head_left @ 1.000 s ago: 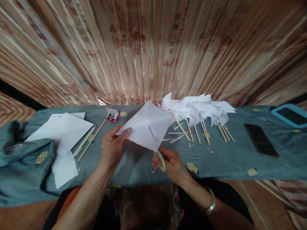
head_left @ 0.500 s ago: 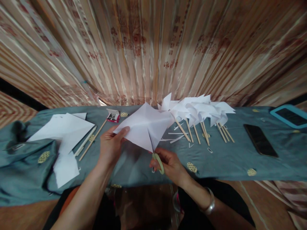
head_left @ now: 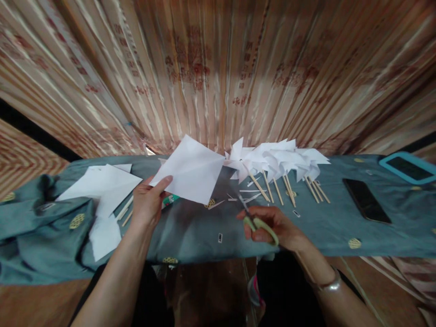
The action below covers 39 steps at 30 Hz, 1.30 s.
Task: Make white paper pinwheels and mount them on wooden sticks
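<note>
My left hand pinches a white square sheet of paper at its left corner, thumb on top, and holds it up above the cloth. In my right hand is a pair of scissors with pale green handles. The blades point up and to the left, apart from the paper. Just beyond them lie thin paper strips. Behind, several white paper pinwheels on wooden sticks lie in an overlapping row. A green and white item is partly hidden beside my left hand.
Loose white paper sheets lie at the left near bunched cloth. A black phone and a blue-framed tablet rest at the right. A patterned curtain hangs behind the cloth-covered surface.
The scissors have come out of the paper's lower edge and moved right with my right hand. My left hand has shifted the paper left.
</note>
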{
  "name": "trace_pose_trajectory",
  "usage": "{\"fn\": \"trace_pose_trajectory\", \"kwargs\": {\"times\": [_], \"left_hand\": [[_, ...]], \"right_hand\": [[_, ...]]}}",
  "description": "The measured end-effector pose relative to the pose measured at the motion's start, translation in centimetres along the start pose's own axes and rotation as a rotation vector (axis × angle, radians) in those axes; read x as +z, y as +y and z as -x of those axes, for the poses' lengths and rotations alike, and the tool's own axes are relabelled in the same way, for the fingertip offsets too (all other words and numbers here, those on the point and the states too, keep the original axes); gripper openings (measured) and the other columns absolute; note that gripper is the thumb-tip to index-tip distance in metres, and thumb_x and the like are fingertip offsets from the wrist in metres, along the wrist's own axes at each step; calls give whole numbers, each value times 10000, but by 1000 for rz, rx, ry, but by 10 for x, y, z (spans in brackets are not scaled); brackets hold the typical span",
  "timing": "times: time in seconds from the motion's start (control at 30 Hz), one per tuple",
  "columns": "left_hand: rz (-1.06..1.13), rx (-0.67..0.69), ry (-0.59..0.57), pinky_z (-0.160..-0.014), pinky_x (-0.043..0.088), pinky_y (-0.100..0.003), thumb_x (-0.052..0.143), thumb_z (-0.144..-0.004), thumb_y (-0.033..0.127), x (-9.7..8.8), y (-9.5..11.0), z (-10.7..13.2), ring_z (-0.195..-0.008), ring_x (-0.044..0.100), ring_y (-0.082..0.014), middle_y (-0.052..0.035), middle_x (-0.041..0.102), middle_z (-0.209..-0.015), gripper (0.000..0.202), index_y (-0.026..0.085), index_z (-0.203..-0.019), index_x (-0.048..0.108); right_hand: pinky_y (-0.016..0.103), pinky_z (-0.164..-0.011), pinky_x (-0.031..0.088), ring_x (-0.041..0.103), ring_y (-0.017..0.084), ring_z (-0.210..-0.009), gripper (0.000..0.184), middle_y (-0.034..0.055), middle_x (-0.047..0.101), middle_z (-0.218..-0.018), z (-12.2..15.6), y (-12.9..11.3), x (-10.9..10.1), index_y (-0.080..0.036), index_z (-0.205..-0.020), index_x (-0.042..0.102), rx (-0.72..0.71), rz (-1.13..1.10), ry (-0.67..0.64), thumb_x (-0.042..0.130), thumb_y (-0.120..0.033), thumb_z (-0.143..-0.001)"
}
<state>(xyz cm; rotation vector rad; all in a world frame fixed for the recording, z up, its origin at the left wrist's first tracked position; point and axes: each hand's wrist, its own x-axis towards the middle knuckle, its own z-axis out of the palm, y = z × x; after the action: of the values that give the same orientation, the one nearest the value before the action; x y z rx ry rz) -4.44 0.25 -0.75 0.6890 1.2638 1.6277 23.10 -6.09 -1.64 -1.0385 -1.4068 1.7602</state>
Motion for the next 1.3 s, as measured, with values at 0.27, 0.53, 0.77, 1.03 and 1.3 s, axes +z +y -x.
{"fn": "trace_pose_trajectory", "kwargs": {"times": [0.27,0.53,0.77,1.03,1.3], "left_hand": [[-142,-198,-321,-528,500,-259,843,-480,235,0,-11,21,-533,628,-169,-43,714,-629,278,122,-708,732],[10,-246,-423,-625,523,-286,823,-575,361,0,-4,36,-672,664,-199,-61,730,-734,319,139,-786,734],[134,-169,-613,-976,445,-420,807,-597,466,3,-22,60,-1285,462,-316,-110,581,-1330,660,226,-1184,624],[65,-106,-422,-927,481,-390,832,-535,266,24,-22,80,-1024,651,-269,-97,721,-1029,511,146,-997,652],[42,-79,-162,-948,489,-418,791,-586,239,4,-15,63,-973,676,-269,-79,736,-1012,384,184,-946,668]], "right_hand": [[325,-779,487,629,174,-798,626,34,713,-956,-14,-13,-11,-240,-1256,571,-335,525,595,773,-260,-663],[249,-558,419,492,102,-536,461,-58,568,-594,-24,-16,11,-170,-1043,667,-281,403,569,765,-296,-610],[246,-534,427,524,116,-542,462,-58,590,-584,-47,-22,27,-182,-920,625,-355,-12,696,804,-383,-544],[274,-586,467,559,137,-598,488,-19,632,-682,-70,-11,68,-168,-1017,630,-341,100,651,777,-370,-598],[241,-532,453,536,115,-570,402,-46,606,-641,-81,-14,86,-183,-888,621,-339,-52,537,806,-345,-569]]}}
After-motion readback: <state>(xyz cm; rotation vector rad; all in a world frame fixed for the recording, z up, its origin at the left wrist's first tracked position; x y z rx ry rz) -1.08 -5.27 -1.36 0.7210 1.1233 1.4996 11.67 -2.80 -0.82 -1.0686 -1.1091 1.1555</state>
